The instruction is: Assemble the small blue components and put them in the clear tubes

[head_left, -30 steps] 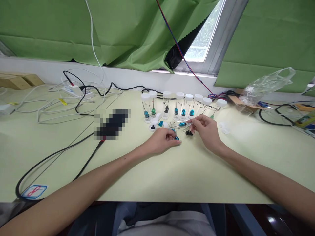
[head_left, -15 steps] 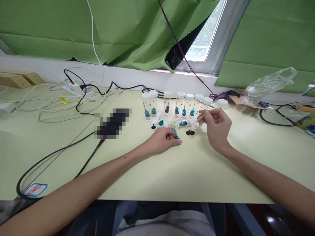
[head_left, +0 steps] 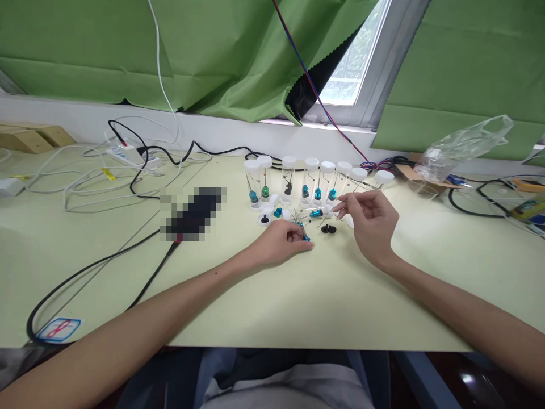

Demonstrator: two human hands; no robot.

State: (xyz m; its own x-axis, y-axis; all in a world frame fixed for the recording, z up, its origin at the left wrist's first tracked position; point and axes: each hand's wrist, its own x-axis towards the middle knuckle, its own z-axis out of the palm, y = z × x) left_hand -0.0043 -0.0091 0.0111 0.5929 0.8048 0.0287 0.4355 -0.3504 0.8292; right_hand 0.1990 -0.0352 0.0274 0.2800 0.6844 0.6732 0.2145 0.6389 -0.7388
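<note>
Green curtain (head_left: pixel 213 62): hangs along the back, parted around the window (head_left: pixel 351 74).
Counter (head_left: pixel 306 309): pale yellow, carrying everything below.
Upright tubes (head_left: pixel 288 177): eight, clear with white caps, in a loose row near the back; blue, green or dark parts show inside several, and the right hand partly hides the two rightmost.
Plastic bag (head_left: pixel 464 145): clear and crumpled, at the far right in an open cardboard box (head_left: pixel 426 183).
Dark object (head_left: pixel 196 216): blurred out, left of the tubes.
Right hand (head_left: pixel 373 224): raised, thumb and fingertips close together near the lying tube; cannot tell whether they grip anything.
Left hand (head_left: pixel 279 243): resting on the counter, well apart from the right, curled at a small blue part (head_left: pixel 306 239) by its thumb; cannot tell how firmly.
Lying tube (head_left: pixel 315 213): on its side between the hands and the row, blue inside.
Black pieces (head_left: pixel 328 229): just in front of it, between the hands.
Thin metal rods (head_left: pixel 297 215): beyond the left fingertips.
</note>
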